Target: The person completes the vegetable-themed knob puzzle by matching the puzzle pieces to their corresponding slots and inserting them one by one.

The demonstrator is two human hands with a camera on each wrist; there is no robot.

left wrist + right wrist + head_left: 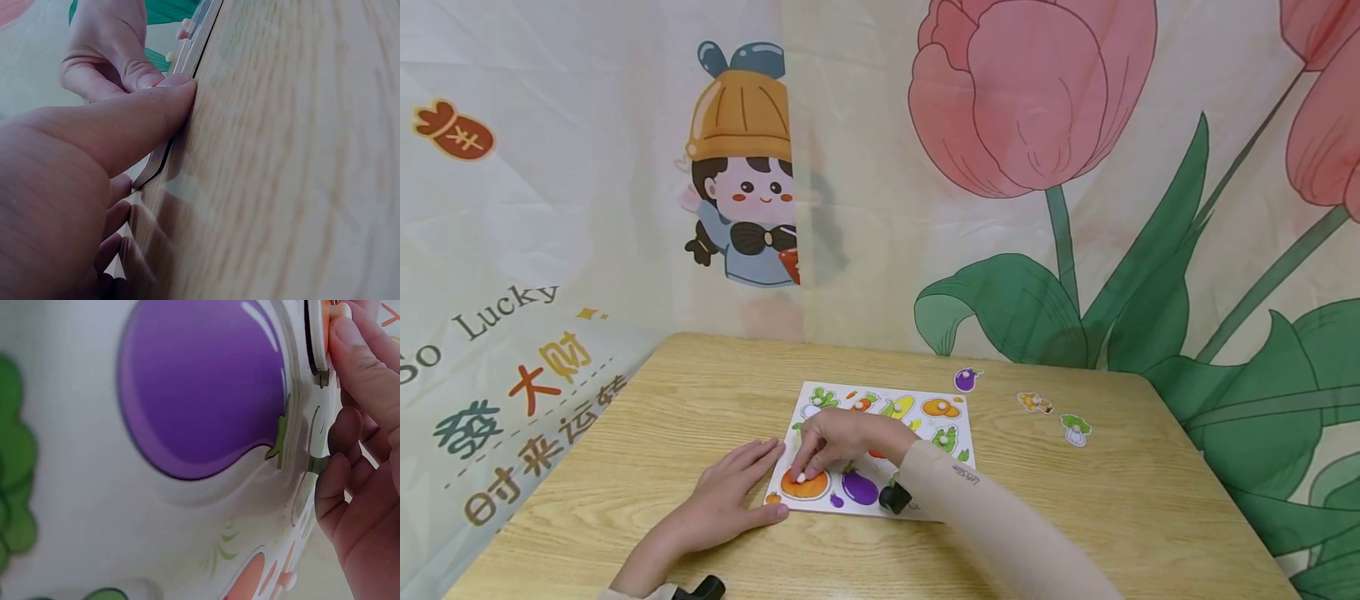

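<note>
A white vegetable peg puzzle board (pixel 877 510) lies on the table. My right hand (pixel 835 435) reaches over its near left part and pinches the small white knob of an orange pumpkin puzzle piece (pixel 807 487). In the right wrist view, thumb and finger grip that knob, and the pumpkin piece's edge (pixel 318 337) shows beside the board's purple eggplant picture (pixel 200 387). My left hand (pixel 730 496) lies at the board's left side with fingers extended. Its thumb touches the near left corner, and in the left wrist view the thumb (pixel 144 122) rests along the board's edge.
Beyond the board's far right corner lies a knobbed eggplant piece (pixel 967 380). Farther right on the wooden table (pixel 1075 500) are a yellow-orange piece (pixel 1034 403) and a green leafy vegetable piece (pixel 1077 430). A printed cloth (pixel 865 208) hangs behind the table.
</note>
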